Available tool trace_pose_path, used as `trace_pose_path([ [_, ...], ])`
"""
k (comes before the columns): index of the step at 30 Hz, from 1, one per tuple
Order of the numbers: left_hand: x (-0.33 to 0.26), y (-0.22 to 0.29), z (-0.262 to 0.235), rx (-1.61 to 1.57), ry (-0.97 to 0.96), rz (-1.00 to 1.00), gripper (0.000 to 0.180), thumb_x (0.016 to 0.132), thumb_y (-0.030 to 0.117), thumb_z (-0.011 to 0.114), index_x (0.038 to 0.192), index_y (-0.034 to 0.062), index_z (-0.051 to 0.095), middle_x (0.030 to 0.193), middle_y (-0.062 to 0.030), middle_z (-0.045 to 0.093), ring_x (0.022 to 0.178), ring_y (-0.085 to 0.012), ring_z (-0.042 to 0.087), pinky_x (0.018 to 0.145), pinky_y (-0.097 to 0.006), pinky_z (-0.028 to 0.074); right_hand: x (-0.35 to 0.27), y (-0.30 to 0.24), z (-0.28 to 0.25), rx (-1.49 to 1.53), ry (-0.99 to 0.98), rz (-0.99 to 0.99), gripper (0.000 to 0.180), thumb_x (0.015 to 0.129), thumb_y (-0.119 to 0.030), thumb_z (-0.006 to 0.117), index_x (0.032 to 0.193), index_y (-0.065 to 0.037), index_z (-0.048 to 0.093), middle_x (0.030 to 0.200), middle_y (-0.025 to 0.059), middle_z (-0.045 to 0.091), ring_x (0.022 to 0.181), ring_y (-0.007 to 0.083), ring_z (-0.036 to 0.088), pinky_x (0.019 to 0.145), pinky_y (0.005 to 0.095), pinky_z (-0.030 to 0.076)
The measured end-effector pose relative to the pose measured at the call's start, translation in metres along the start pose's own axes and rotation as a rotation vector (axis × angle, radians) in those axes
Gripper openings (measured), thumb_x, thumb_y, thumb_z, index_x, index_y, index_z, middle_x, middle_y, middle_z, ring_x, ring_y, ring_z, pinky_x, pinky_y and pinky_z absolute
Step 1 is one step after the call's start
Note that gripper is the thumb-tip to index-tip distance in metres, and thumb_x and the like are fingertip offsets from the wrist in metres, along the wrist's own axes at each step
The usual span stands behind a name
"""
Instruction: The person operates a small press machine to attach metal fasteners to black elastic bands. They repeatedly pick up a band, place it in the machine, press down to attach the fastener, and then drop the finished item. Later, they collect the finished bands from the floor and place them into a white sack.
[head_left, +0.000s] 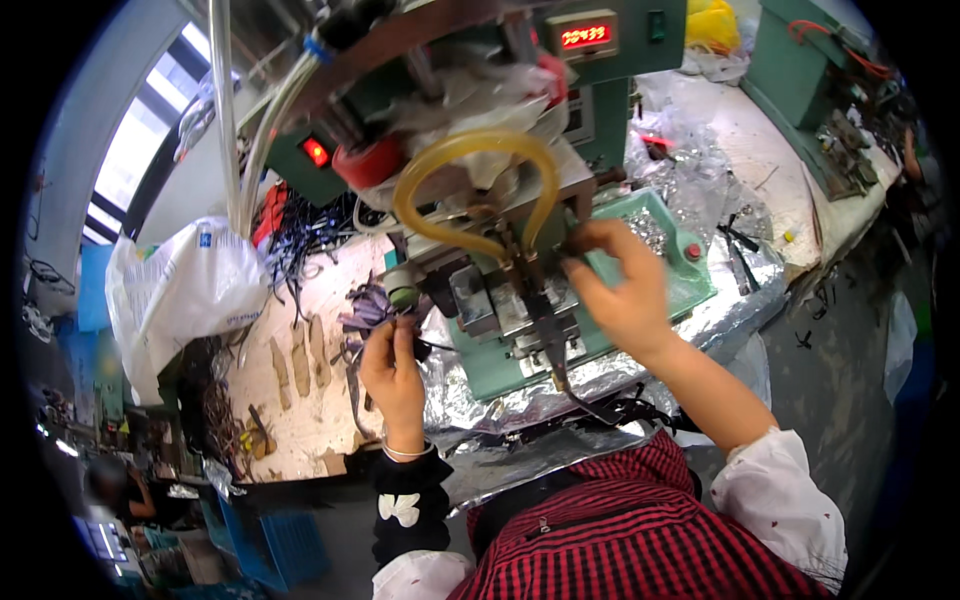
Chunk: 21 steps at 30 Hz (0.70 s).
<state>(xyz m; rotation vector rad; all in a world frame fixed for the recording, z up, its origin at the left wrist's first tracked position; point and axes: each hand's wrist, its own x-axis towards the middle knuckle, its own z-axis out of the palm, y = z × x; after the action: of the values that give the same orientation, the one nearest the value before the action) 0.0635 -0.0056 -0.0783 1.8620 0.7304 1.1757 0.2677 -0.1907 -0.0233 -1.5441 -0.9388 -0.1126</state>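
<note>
Here, the left hand (393, 375) pinches a dark strip (422, 349) between fingertips (404, 328); whether the right hand (628, 292) grips is unclear.

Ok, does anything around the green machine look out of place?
Mildly odd: the dark strips to its left lie in a tangled heap, and the silver foil in front is wrinkled; nothing looks clearly damaged.

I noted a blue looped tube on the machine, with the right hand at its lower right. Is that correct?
No: the head view shows the looped tube is yellow, not blue. It is on the machine, with the right hand at its lower right.
</note>
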Motion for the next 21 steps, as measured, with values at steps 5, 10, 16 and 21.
trace_pose_path([
  [5, -0.030, -0.014, -0.010, 0.036, 0.054, -0.164, 0.015, 0.097, 0.010, 0.065, 0.091, -0.0037, 0.068, 0.075, 0.0001, 0.063, 0.063, -0.0042, 0.050, 0.054, -0.020, 0.038, -0.023, 0.007, 0.025, 0.372, 0.077, 0.270, 0.040, 0.082, -0.002, 0.071, 0.119, 0.000, 0.057, 0.093, 0.0097, 0.070, 0.093, 0.0155, 0.065, 0.086, 0.0296, 0.048],
  [10, -0.020, 0.047, -0.002, -0.111, 0.183, 0.126, 0.013, 0.098, 0.002, 0.056, 0.099, -0.0059, 0.066, 0.096, -0.0132, 0.073, 0.065, -0.0058, 0.054, 0.058, -0.019, 0.042, -0.018, -0.001, 0.025, 0.412, 0.080, 0.292, 0.046, 0.082, -0.003, 0.072, 0.124, 0.001, 0.055, 0.090, 0.0076, 0.070, 0.097, 0.0134, 0.063, 0.092, 0.0275, 0.045],
  [16, -0.024, 0.105, 0.003, 0.145, -0.165, 0.819, 0.018, 0.086, 0.003, 0.070, 0.103, -0.0012, 0.066, 0.095, -0.0221, 0.071, 0.068, -0.0255, 0.068, 0.061, -0.033, 0.054, -0.017, -0.036, 0.016, 0.569, -0.062, 0.387, 0.059, 0.085, -0.001, 0.069, 0.138, 0.003, 0.043, 0.126, 0.0130, 0.059, 0.110, 0.0189, 0.059, 0.100, 0.0331, 0.044],
  [21, -0.022, 0.106, 0.038, 0.288, -0.321, 1.095, 0.025, 0.074, 0.013, 0.084, 0.094, 0.0027, 0.072, 0.103, -0.0135, 0.073, 0.063, -0.0141, 0.062, 0.056, -0.024, 0.050, -0.034, -0.031, -0.004, -0.158, -0.189, -0.243, 0.049, 0.096, -0.014, 0.058, 0.139, 0.005, 0.046, 0.137, 0.0205, 0.055, 0.129, 0.0277, 0.052, 0.107, 0.0409, 0.041],
])
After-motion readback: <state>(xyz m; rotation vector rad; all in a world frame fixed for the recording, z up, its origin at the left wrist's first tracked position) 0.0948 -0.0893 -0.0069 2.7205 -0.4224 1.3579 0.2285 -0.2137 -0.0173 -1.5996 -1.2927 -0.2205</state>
